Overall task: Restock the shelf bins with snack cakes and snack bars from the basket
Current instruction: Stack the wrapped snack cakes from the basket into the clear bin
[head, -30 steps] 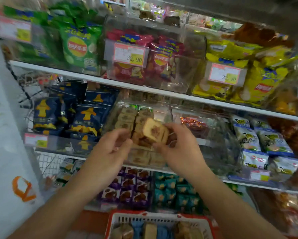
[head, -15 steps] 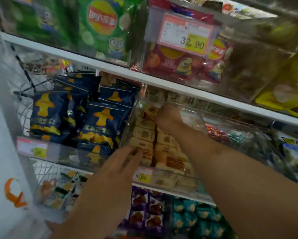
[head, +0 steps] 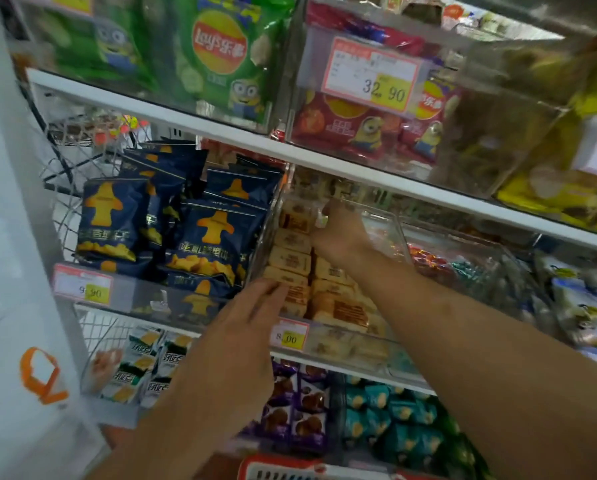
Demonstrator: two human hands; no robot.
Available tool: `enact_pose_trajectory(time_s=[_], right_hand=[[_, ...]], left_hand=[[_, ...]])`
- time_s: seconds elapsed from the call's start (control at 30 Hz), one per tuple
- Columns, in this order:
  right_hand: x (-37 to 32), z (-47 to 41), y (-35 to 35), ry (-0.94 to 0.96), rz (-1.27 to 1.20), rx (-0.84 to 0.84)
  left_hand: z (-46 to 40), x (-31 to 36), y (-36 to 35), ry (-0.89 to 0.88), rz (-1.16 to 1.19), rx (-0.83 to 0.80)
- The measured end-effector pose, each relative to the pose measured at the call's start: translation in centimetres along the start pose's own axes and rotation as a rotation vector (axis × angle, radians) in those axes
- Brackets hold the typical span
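**shelfnerd:** Biggest thing here is the white metal shelving unit (head: 221,131), stacked with clear plastic bins. Top row far left has green Lay's chip bags (head: 217,53) with a Minion printed on them, and right of those, red Lay's bags (head: 359,126), also Minions. The white and yellow price tag (head: 373,76) on that bin reads 32.90.

**binwatcher:** And the middle row?

**shelfnerd:** Left bin holds dark blue snack bags (head: 214,233) with a yellow figure on them and Chinese writing I can't make out. Its tag (head: 82,284) looks like 9.90, first digit blurry. Right beside it sits the clear plastic bin of beige wrapped snack cakes (head: 290,261), stacked in rows, tag (head: 290,337) reading 8.00. Lower shelf has purple packs (head: 297,410) and teal packs (head: 390,414). The red plastic basket (head: 290,471) only shows its rim at the near edge.

**binwatcher:** What are the hands up to?

**shelfnerd:** Right hand (head: 342,233) is reaching deep into the cake bin, forearm stretched across it, fingers curled down against the far cakes. Can't tell whether it's gripping one or just pressing. Left hand (head: 245,327) is at the near front of that bin, fingers straight and close together, tips touching the front row of cakes.
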State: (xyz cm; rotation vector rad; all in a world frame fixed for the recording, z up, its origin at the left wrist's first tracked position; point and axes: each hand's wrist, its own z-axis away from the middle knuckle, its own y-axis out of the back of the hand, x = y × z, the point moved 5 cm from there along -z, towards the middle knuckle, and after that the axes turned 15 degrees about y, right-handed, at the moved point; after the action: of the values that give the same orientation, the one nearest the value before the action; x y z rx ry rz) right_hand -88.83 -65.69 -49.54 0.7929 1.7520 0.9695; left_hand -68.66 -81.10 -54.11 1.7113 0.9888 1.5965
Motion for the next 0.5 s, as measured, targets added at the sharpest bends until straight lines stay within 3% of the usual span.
enact_pose_trajectory(time_s=[0.2, 0.27, 0.37, 0.5], right_hand=[[-3.8, 15.1, 3.9, 0.338, 0.067, 0.213], [-4.2, 21.3, 3.6, 0.457, 0.114, 0.204], [-1.9, 30.4, -0.1, 0.419, 0.06, 0.005], [4.0, 40.6, -6.5, 0.056, 0.054, -0.376]], left_hand=[[4.1, 1.0, 1.5, 0.012, 0.187, 0.062], [6.5, 0.5, 0.3, 0.072, 0.185, 0.031], [10.7, -1.2, -4.1, 0.166, 0.106, -0.13], [16.8, -4.6, -11.5, 0.293, -0.079, -0.387]])
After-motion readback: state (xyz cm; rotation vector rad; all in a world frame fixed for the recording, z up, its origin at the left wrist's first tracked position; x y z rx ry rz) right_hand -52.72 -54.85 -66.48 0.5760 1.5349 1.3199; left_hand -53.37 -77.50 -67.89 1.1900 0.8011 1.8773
